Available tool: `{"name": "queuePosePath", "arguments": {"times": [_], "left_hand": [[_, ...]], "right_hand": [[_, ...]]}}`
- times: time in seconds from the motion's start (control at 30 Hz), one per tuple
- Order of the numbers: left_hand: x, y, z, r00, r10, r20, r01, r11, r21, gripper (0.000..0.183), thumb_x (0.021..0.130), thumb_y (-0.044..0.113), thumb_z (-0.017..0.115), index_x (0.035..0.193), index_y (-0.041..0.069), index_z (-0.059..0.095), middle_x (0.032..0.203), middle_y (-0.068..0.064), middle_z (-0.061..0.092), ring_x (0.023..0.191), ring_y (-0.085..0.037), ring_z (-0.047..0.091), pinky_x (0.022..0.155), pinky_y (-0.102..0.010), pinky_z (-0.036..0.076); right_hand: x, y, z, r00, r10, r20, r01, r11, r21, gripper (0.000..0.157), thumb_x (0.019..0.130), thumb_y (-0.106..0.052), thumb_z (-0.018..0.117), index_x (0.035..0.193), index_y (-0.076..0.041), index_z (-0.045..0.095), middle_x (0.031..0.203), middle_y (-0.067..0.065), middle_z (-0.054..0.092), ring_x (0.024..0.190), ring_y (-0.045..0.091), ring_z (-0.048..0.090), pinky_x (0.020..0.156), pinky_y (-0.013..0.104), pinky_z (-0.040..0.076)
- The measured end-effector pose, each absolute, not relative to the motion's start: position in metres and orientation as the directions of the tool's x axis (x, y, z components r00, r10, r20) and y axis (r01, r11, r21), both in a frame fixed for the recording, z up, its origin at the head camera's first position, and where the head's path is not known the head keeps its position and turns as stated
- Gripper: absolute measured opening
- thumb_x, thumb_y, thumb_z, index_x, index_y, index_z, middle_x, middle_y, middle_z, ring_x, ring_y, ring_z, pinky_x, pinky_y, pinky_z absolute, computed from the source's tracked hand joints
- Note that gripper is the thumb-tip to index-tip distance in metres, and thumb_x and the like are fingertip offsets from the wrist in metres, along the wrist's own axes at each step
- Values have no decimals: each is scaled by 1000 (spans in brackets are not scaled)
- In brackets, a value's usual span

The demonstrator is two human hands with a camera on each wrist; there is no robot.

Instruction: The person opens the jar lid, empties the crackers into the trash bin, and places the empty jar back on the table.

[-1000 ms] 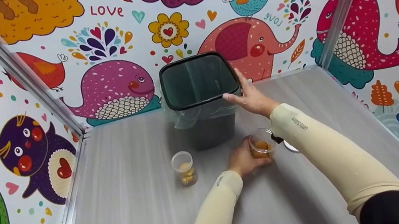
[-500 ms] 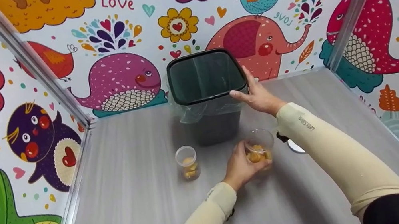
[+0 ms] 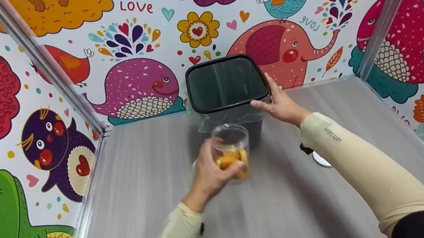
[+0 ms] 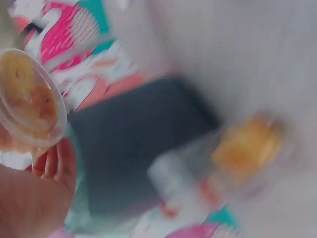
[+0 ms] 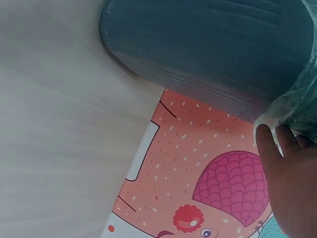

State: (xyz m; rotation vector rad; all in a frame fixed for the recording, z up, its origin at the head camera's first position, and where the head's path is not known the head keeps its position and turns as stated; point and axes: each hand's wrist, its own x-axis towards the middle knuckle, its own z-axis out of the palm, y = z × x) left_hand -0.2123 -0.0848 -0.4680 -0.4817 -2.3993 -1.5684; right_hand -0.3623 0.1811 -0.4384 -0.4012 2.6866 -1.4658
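Observation:
My left hand grips a clear plastic jar part-filled with yellow-orange pieces. The jar is lifted in front of a dark grey trash bin, overlapping its lower front in the head view. The left wrist view shows the jar's bottom beside my fingers. My right hand rests against the bin's right side, thumb at the black rim near the front corner. Its fingers lie fairly straight along the bag-covered side. A smaller clear cup with yellow pieces, blurred, is mostly hidden behind my left hand in the head view.
A thin clear bag lines the bin and hangs over its rim. A white lid lies on the grey table beside my right forearm. Cartoon-patterned walls and metal posts enclose the table.
My left hand has raised the jar and carried it left, to before the bin and across the smaller cup. My right hand stays at the bin. The head view has shifted slightly.

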Motion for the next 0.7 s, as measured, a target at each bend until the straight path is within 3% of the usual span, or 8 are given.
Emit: {"name": "queuePosePath", "arguments": {"times": [0.17, 0.33, 0.47, 0.7], "left_hand": [[-235, -117, -407, -886, 93, 454, 455, 360, 815, 77, 70, 40, 87, 130, 11, 48, 118, -5, 58, 103, -21, 58, 89, -40, 50], [-267, -138, -363, -872, 39, 488, 432, 533, 728, 81, 68, 46, 88, 133, 18, 48, 122, -1, 57, 107, -18, 54, 91, -37, 49], [-294, -145, -343, -860, 34, 509, 397, 672, 626, 83, 68, 46, 88, 135, 20, 48, 124, 0, 55, 113, -16, 51, 94, -34, 48], [-327, -140, -329, -842, 99, 530, 353, 845, 402, 85, 69, 43, 87, 140, 19, 47, 130, -5, 54, 120, -23, 47, 102, -41, 42]], "right_hand": [[-362, 177, -443, -969, -239, 59, -173, 490, -854, 115, 78, -65, 73, 159, -31, -1, 165, 8, 9, 149, 32, 10, 113, 64, 17], [-364, 175, -445, -969, -243, 47, -164, 488, -857, 116, 76, -69, 72, 159, -34, -2, 164, 5, 9, 149, 31, 12, 112, 65, 17], [-364, 177, -442, -969, -238, 63, -175, 484, -857, 117, 76, -68, 72, 160, -32, -1, 164, 5, 10, 149, 31, 13, 112, 66, 16], [-365, 180, -437, -963, -255, 86, -209, 509, -835, 116, 80, -64, 72, 160, -25, -2, 165, 6, 8, 149, 29, 13, 114, 61, 16]]}}
